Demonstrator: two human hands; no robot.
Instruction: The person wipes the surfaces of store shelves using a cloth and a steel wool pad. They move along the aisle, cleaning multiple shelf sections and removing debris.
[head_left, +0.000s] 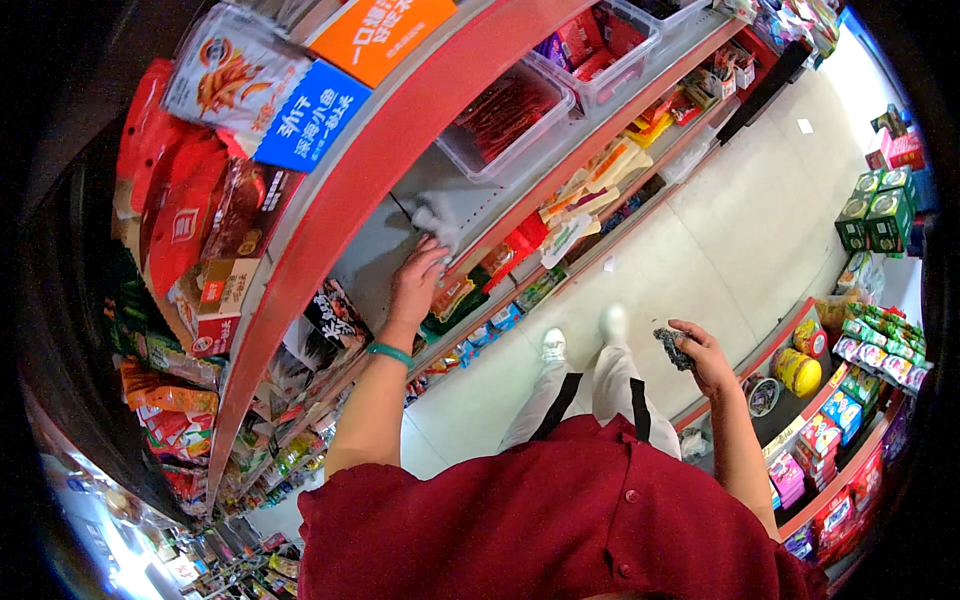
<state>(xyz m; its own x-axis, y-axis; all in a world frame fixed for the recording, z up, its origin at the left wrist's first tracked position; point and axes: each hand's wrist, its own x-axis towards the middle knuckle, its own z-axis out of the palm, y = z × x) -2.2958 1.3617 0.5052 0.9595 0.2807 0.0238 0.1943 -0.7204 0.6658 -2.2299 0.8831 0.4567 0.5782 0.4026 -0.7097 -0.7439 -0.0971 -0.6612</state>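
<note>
My left hand (420, 277), with a green bangle (391, 354) at its wrist, reaches over a grey shelf board (375, 232). Its fingers are at a blurred whitish wad (437, 217), perhaps a cloth or tissue; whether they grip it cannot be told. My right hand (703, 356) hangs above the floor and holds a dark grey, crumpled cloth or scouring pad (673, 349) between thumb and fingers. Beyond my left hand, a clear plastic bin (506, 124) of red packets stands on the same shelf. A black snack packet (337, 313) lies at the near side of that hand.
A red shelf edge (360, 187) curves above the board, with bagged snacks (184, 202) over it. Lower shelves hold packets (517, 251). At the right stands a low display shelf (780, 330) with jars and boxes; green cartons (874, 210) are stacked farther off.
</note>
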